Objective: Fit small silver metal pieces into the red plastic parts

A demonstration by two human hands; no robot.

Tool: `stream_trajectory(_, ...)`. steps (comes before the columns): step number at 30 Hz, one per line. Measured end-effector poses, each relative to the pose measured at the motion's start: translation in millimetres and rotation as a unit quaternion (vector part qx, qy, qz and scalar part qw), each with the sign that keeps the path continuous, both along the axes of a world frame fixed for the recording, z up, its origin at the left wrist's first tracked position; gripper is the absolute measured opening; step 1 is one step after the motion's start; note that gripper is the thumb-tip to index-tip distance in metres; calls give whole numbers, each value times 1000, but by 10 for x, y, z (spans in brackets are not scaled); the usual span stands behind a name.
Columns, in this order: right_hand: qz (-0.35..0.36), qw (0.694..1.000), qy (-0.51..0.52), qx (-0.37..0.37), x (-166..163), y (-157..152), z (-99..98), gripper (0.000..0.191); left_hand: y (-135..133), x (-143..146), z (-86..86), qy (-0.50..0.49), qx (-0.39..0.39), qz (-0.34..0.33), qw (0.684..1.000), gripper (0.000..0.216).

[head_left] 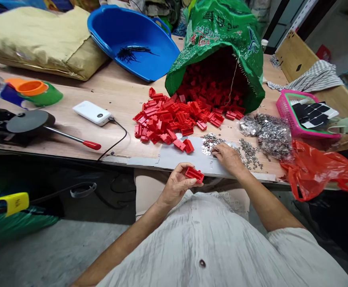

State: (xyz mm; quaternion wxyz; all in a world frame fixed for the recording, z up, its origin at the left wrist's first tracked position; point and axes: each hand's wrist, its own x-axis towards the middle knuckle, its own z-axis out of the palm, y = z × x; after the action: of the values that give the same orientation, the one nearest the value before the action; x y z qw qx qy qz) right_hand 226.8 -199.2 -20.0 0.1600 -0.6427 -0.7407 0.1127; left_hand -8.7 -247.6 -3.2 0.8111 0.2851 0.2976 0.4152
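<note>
Between the thumb and fingers of my left hand (178,183) is a small red plastic housing (194,174), its hollow side facing up, just in front of the table edge. My right hand (228,157) reaches onto the grey sheet (174,156), fingertips pinched together at the edge of a pile of small shiny metal pieces (210,142). Whatever those fingertips hold is too small to make out. Right of that hand lie more little metal parts (250,153). A heap of red plastic housings (168,115) spills from a green woven sack (218,28) beyond my hands.
Clear bags of metal parts (274,135) lie at right, near a pink basket (287,105) and a red plastic bag (326,167). A blue basin (158,52) stands behind. To the left are a white power bank (92,113) with a cable and a red-tipped lever (91,144).
</note>
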Motion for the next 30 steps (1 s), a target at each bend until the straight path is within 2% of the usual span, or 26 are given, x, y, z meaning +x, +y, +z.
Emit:
stream_trajectory(5,22,1000,3,-16,8,67,5,7,11,5,-53,5,-6,5,1000,43)
stream_trajectory(11,32,997,74,-17,52,113,-16,6,54,24,-96,9,-15,14,1000,45)
stream_trajectory(14,25,994,109,-3,86,129,-44,10,81,41,-124,9,-17,17,1000,44)
stream_trajectory(19,62,992,110,25,165,147,-97,15,106,79,-126,10,-25,26,999,43)
stream_trajectory(30,13,988,148,42,193,105,-94,13,180,158,-59,-5,-71,40,997,56)
